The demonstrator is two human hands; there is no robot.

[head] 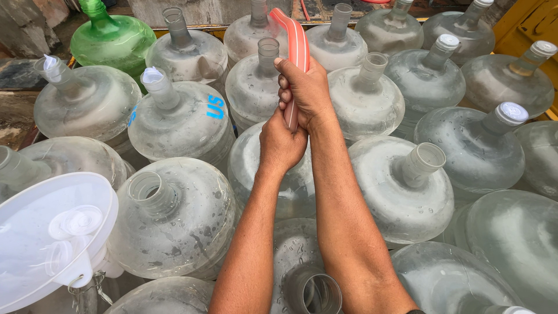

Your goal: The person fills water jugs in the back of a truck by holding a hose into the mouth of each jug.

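1. Head view, the hose: a red-orange hose with pale stripes [297, 43] arcs down from 12 o'clock to the middle of the picture. It bends in a smooth curve without a kink, so it looks soft and pliant. Its skin looks smooth and probably slick, given the droplets on the jugs around it.
2. Head view, the hands: the right hand [305, 90] is clenched round the hose, fingers wrapped from the left. The left hand [282, 142] sits just below at 6 o'clock, touching the right wrist and closed over the hose's lower end, which is hidden. A two-handed hold close to the end seems the steadiest way to take something so limp.
3. Head view, beneath: the hose end is over a clear jug [261, 174], whose neck the hands cover.
4. Head view, surroundings: large clear water jugs pack every side, touching one another. Those at 2 and 3 o'clock have white caps [511, 111], and others, such as the open-necked jug [407, 186] at 4 o'clock, have none. A green jug [113, 38] stands at 10 o'clock. A white funnel [52, 232] rests at 8 o'clock.
5. Head view, obstacles: upright necks stand on every side of the hands, and the nearest [268, 55] is just left of the hose.
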